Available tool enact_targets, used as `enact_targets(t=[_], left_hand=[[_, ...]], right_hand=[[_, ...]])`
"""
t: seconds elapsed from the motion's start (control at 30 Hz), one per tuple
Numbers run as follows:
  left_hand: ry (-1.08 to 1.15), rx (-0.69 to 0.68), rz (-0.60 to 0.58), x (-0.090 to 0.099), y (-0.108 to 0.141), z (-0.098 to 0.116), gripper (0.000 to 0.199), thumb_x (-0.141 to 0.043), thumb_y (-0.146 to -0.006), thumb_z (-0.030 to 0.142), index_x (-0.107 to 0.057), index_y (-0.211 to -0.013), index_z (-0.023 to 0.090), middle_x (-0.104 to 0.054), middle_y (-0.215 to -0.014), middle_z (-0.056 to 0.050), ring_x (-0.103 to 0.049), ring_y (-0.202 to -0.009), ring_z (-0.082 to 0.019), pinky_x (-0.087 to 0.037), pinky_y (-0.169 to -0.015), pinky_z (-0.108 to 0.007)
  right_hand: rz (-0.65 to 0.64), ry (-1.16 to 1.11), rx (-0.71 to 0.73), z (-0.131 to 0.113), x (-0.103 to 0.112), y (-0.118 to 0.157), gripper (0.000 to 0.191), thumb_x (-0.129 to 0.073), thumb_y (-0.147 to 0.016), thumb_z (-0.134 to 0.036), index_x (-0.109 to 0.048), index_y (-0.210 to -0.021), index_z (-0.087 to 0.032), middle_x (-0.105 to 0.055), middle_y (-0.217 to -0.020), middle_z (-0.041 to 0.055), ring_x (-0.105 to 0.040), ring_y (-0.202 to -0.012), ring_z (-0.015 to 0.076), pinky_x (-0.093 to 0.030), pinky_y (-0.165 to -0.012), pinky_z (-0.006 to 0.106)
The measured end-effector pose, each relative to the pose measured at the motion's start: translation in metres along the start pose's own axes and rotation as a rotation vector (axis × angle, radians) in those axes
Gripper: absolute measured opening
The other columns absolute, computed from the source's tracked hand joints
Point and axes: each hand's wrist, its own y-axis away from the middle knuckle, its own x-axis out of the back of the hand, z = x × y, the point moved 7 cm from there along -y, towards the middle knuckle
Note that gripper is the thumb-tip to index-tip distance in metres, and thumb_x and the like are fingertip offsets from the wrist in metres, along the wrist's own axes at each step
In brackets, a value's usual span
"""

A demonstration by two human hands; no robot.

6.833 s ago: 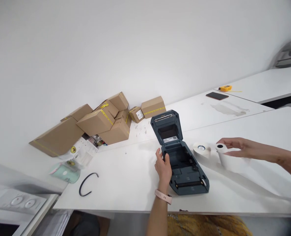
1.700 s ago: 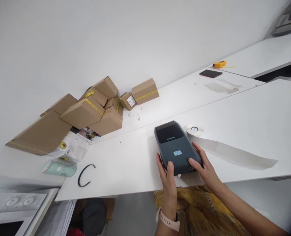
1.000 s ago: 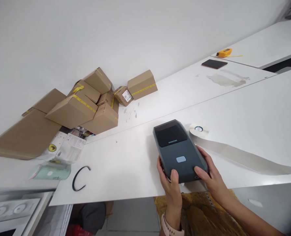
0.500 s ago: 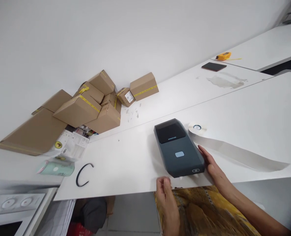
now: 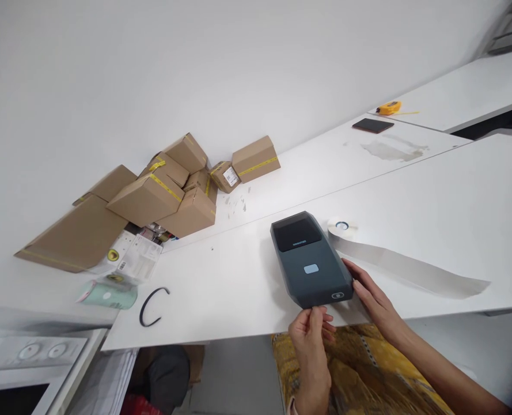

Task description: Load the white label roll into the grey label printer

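Note:
A dark grey label printer (image 5: pixel 314 282), boxy with a black glossy window and a pale blue button, rests on the white table. My right hand (image 5: pixel 370 294) lies along its right side near the front corner, fingers stretched out against it. At the front lower edge of the printer, my left hand (image 5: pixel 310 331) has thumb and forefinger pinched together; whatever is between them is hidden. A roll of white labels (image 5: pixel 341 228) lies behind the printer's right side, its unrolled strip (image 5: pixel 411 265) running to the right across the table.
Cardboard boxes (image 5: pixel 147 199) with yellow tape are piled at the back left. A black headband-like loop (image 5: pixel 145 305) and a mint green packet (image 5: pixel 113 295) lie at left. At the back right are a dark flat tablet (image 5: pixel 372 125) and a yellow tape measure (image 5: pixel 389 108).
My left hand has moved up and right to the printer's front edge, its thumb and forefinger now pinched there. My right hand stays at the printer's side. The view has shifted slightly.

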Motion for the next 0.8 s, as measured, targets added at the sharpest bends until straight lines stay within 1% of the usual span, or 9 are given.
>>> enact_targets(t=[0.13, 0.3, 0.4, 0.47, 0.53, 0.63, 0.7, 0.73, 0.8], left_hand=[[-0.002, -0.022, 0.025, 0.001, 0.002, -0.001, 0.034, -0.073, -0.072, 0.050, -0.074, -0.068, 0.016, -0.069, -0.067, -0.006, -0.060, -0.061, -0.016, -0.044, -0.055, -0.025], [-0.045, -0.064, 0.028, 0.003, -0.001, 0.001, 0.032, -0.069, -0.074, 0.047, -0.075, -0.068, 0.017, -0.070, -0.068, -0.008, -0.062, -0.068, -0.019, -0.046, -0.062, -0.028], [-0.070, -0.082, 0.014, 0.002, -0.001, 0.000, 0.028, -0.066, -0.076, 0.043, -0.073, -0.068, 0.018, -0.069, -0.068, -0.007, -0.061, -0.069, -0.019, -0.046, -0.063, -0.028], [-0.081, -0.128, -0.011, 0.004, 0.001, -0.002, 0.025, -0.062, -0.079, 0.038, -0.068, -0.063, 0.019, -0.066, -0.067, -0.005, -0.059, -0.068, -0.019, -0.046, -0.065, -0.028], [-0.089, -0.203, -0.012, 0.009, 0.004, -0.004, 0.031, -0.055, -0.082, 0.034, -0.057, -0.054, 0.021, -0.059, -0.061, -0.002, -0.054, -0.064, -0.017, -0.044, -0.065, -0.028], [-0.089, -0.293, 0.103, 0.027, 0.006, -0.004, 0.039, -0.046, -0.089, 0.034, -0.042, -0.052, 0.023, -0.048, -0.057, 0.000, -0.047, -0.059, -0.016, -0.042, -0.062, -0.028], [-0.079, -0.334, 0.199, 0.039, 0.005, 0.000, 0.038, -0.044, -0.093, 0.036, -0.048, -0.058, 0.023, -0.052, -0.064, -0.001, -0.051, -0.066, -0.017, -0.044, -0.066, -0.028], [-0.073, -0.359, 0.230, 0.042, 0.004, 0.004, 0.035, -0.044, -0.095, 0.038, -0.054, -0.065, 0.023, -0.058, -0.072, -0.002, -0.056, -0.074, -0.018, -0.047, -0.070, -0.029], [-0.059, -0.410, 0.268, 0.046, 0.001, 0.014, 0.030, -0.045, -0.096, 0.043, -0.065, -0.088, 0.023, -0.068, -0.099, -0.005, -0.062, -0.097, -0.021, -0.051, -0.084, -0.032]], right_hand=[[-0.001, 0.009, 0.014, -0.003, 0.000, -0.001, 0.057, -0.048, -0.095, -0.063, -0.049, -0.144, -0.034, -0.051, -0.155, 0.0034, -0.042, -0.146, 0.0302, -0.035, -0.121, 0.050], [-0.005, 0.036, 0.032, 0.000, 0.000, -0.001, 0.054, -0.046, -0.097, -0.060, -0.049, -0.144, -0.034, -0.052, -0.154, 0.0036, -0.045, -0.144, 0.0296, -0.041, -0.117, 0.049], [0.030, 0.077, 0.093, -0.005, 0.000, 0.003, 0.051, -0.044, -0.100, -0.055, -0.045, -0.146, -0.034, -0.051, -0.154, 0.0054, -0.047, -0.142, 0.0286, -0.045, -0.114, 0.048], [0.103, 0.146, 0.205, -0.019, 0.002, 0.006, 0.048, -0.044, -0.101, -0.048, -0.043, -0.147, -0.034, -0.048, -0.155, 0.0075, -0.046, -0.142, 0.0293, -0.045, -0.112, 0.051], [0.151, 0.273, 0.418, -0.046, 0.000, 0.011, 0.041, -0.048, -0.101, -0.041, -0.050, -0.140, -0.033, -0.044, -0.156, 0.0083, -0.043, -0.143, 0.0316, -0.042, -0.112, 0.055], [0.104, 0.528, 0.761, -0.088, -0.016, 0.017, 0.030, -0.052, -0.098, -0.032, -0.060, -0.128, -0.031, -0.041, -0.158, 0.0077, -0.035, -0.146, 0.0351, -0.035, -0.113, 0.058], [0.069, 0.691, 0.871, -0.102, -0.027, 0.016, 0.032, -0.052, -0.099, -0.030, -0.061, -0.129, -0.031, -0.039, -0.160, 0.0078, -0.032, -0.148, 0.0357, -0.031, -0.114, 0.059], [0.063, 0.758, 0.893, -0.105, -0.031, 0.014, 0.033, -0.052, -0.099, -0.031, -0.061, -0.131, -0.031, -0.039, -0.161, 0.0080, -0.031, -0.148, 0.0354, -0.029, -0.115, 0.059], [0.073, 0.837, 0.907, -0.107, -0.038, 0.010, 0.034, -0.053, -0.100, -0.036, -0.061, -0.133, -0.032, -0.044, -0.158, 0.0081, -0.032, -0.149, 0.0344, -0.025, -0.117, 0.059]])
